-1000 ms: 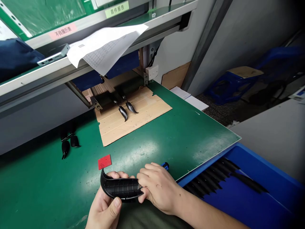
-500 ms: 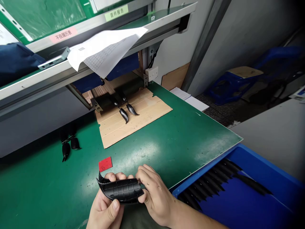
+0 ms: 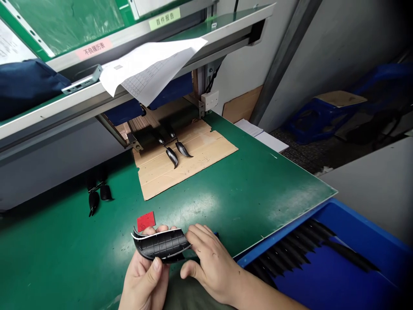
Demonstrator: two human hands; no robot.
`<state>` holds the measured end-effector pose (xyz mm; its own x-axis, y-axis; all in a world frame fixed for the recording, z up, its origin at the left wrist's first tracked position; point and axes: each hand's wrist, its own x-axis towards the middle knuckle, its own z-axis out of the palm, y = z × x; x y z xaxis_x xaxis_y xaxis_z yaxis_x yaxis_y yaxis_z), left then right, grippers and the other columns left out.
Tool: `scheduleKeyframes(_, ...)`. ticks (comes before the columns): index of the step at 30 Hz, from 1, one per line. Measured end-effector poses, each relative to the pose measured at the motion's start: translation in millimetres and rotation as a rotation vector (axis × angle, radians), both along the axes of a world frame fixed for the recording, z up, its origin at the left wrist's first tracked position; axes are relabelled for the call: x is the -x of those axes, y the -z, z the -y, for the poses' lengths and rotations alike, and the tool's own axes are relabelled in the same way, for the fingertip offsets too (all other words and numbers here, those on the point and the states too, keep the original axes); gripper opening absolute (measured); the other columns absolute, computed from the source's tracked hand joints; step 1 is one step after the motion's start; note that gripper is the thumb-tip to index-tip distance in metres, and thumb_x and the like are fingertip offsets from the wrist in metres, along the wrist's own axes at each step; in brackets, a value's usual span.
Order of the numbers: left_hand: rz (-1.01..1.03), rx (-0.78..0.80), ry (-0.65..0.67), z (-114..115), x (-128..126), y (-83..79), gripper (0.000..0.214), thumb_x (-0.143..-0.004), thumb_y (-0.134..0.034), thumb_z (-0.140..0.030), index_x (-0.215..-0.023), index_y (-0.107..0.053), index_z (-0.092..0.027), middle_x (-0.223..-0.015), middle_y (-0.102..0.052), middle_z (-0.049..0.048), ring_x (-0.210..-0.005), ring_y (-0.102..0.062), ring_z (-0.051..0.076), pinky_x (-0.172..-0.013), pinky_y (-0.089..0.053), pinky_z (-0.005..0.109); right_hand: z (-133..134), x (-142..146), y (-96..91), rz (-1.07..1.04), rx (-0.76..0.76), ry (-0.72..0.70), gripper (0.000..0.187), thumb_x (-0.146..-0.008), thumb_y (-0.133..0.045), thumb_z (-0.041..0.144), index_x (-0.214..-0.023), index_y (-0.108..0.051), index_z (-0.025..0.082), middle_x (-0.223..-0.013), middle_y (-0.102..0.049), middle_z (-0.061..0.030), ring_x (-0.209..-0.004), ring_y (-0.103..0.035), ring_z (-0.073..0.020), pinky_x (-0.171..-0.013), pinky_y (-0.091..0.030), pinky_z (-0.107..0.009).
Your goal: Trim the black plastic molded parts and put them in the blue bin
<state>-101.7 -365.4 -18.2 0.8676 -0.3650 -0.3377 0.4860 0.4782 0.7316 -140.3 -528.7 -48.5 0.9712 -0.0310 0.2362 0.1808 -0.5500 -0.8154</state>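
Observation:
A curved black plastic part (image 3: 161, 244) with a ribbed inner face is held over the near edge of the green bench (image 3: 245, 185). My left hand (image 3: 145, 282) grips it from below, thumb on its lower edge and fingertips behind it. My right hand (image 3: 209, 262) rests against the part's right end, fingers laid on its top edge, thumb spread below. A small red card (image 3: 146, 221) lies on the bench just behind the part.
A blue bin (image 3: 338, 267) of long black parts stands at the right. Two black curved parts (image 3: 177, 153) lie on a cardboard sheet (image 3: 187, 161); two more (image 3: 98, 198) lie on the bench to the left. A shelf with a paper sheet (image 3: 151, 69) overhangs the back.
The part has tilted so its ribbed face turns upward. My right hand has loosened from a pinch on its end, with the thumb dropped away. The view has shifted slightly.

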Motion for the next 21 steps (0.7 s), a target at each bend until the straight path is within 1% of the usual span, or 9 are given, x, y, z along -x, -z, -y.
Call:
scheduleKeyframes(3,-0.002,0.013,0.018,0.4,2.7,0.0,0.039,-0.075,-0.071,-0.025,-0.111,-0.063,-0.033,-0.119,-0.067,0.0047,-0.122,-0.053,0.030,-0.110,-0.030,0.052,-3.9,-0.6,1.2,0.021,0.186,0.050,0.073,-0.078,-0.012,0.078,-0.081,-0.053,0.018,-0.080,-0.052,-0.0038,-0.075,-0.045,-0.0204,-0.067,-0.036,-0.035)
scheduleKeyframes(6,0.008,-0.009,0.002,1.7,4.1,-1.3,0.039,-0.074,-0.072,-0.025,-0.111,-0.062,-0.032,-0.119,-0.067,0.0051,-0.119,-0.055,0.029,-0.108,-0.033,0.051,-3.0,-1.0,-0.8,0.025,0.286,0.071,0.077,-0.079,-0.006,0.076,-0.083,-0.056,0.017,-0.080,-0.052,-0.0047,-0.073,-0.044,-0.0202,-0.065,-0.033,-0.035)
scheduleKeyframes(8,0.018,-0.033,-0.015,3.2,4.3,-3.2,0.038,-0.073,-0.073,-0.025,-0.109,-0.063,-0.031,-0.118,-0.067,0.0050,-0.116,-0.057,0.029,-0.107,-0.035,0.050,-1.5,-1.7,-2.9,0.016,0.327,0.069,0.075,-0.082,-0.008,0.074,-0.082,-0.057,0.017,-0.079,-0.053,-0.0051,-0.072,-0.043,-0.0198,-0.064,-0.032,-0.035)
scheduleKeyframes(9,0.019,-0.045,-0.022,4.0,4.4,-4.3,0.037,-0.072,-0.074,-0.026,-0.107,-0.063,-0.031,-0.116,-0.067,0.0047,-0.115,-0.057,0.029,-0.106,-0.037,0.050,-0.8,-2.2,-3.9,0.011,0.339,0.057,0.072,-0.083,-0.012,0.073,-0.081,-0.058,0.017,-0.079,-0.054,-0.0052,-0.072,-0.043,-0.0195,-0.064,-0.032,-0.035)
scheduleKeyframes(13,0.000,-0.074,-0.043,6.7,5.2,-8.1,0.037,-0.068,-0.077,-0.026,-0.102,-0.064,-0.031,-0.109,-0.069,0.0022,-0.116,-0.057,0.029,-0.104,-0.039,0.048,1.7,-5.1,-5.9,0.017,0.332,-0.003,0.053,-0.086,-0.038,0.066,-0.082,-0.061,0.018,-0.077,-0.058,-0.0036,-0.071,-0.046,-0.0183,-0.063,-0.032,-0.034)
scheduleKeyframes(15,-0.009,-0.081,-0.050,7.2,5.9,-9.1,0.037,-0.067,-0.078,-0.025,-0.102,-0.064,-0.031,-0.108,-0.070,0.0021,-0.116,-0.057,0.029,-0.104,-0.039,0.047,2.3,-6.3,-5.5,0.010,0.324,-0.026,0.048,-0.085,-0.046,0.063,-0.081,-0.062,0.018,-0.075,-0.059,-0.0027,-0.070,-0.047,-0.0175,-0.063,-0.033,-0.034)
scheduleKeyframes(18,0.001,-0.092,-0.049,6.8,6.4,-8.5,0.036,-0.068,-0.077,-0.025,-0.101,-0.064,-0.030,-0.107,-0.069,0.0019,-0.116,-0.056,0.028,-0.105,-0.039,0.046,3.2,-7.2,-3.5,-0.013,0.300,-0.047,0.046,-0.084,-0.049,0.063,-0.078,-0.062,0.019,-0.070,-0.061,-0.0016,-0.067,-0.048,-0.0171,-0.064,-0.035,-0.033)
scheduleKeyframes(20,0.017,-0.088,-0.037,5.6,6.4,-6.7,0.036,-0.068,-0.077,-0.024,-0.101,-0.064,-0.030,-0.107,-0.069,0.0015,-0.118,-0.055,0.028,-0.106,-0.037,0.046,4.3,-7.3,-1.9,-0.023,0.243,-0.070,0.046,-0.085,-0.047,0.063,-0.074,-0.061,0.020,-0.066,-0.060,0.0001,-0.064,-0.048,-0.0162,-0.063,-0.036,-0.032)
scheduleKeyframes(21,0.021,-0.080,-0.030,4.7,6.3,-5.4,0.036,-0.069,-0.076,-0.024,-0.102,-0.064,-0.031,-0.107,-0.069,0.0015,-0.118,-0.055,0.029,-0.107,-0.036,0.047,5.0,-7.4,-1.3,-0.026,0.195,-0.109,0.047,-0.087,-0.045,0.062,-0.072,-0.059,0.020,-0.063,-0.059,0.0012,-0.062,-0.048,-0.0152,-0.062,-0.036,-0.031)
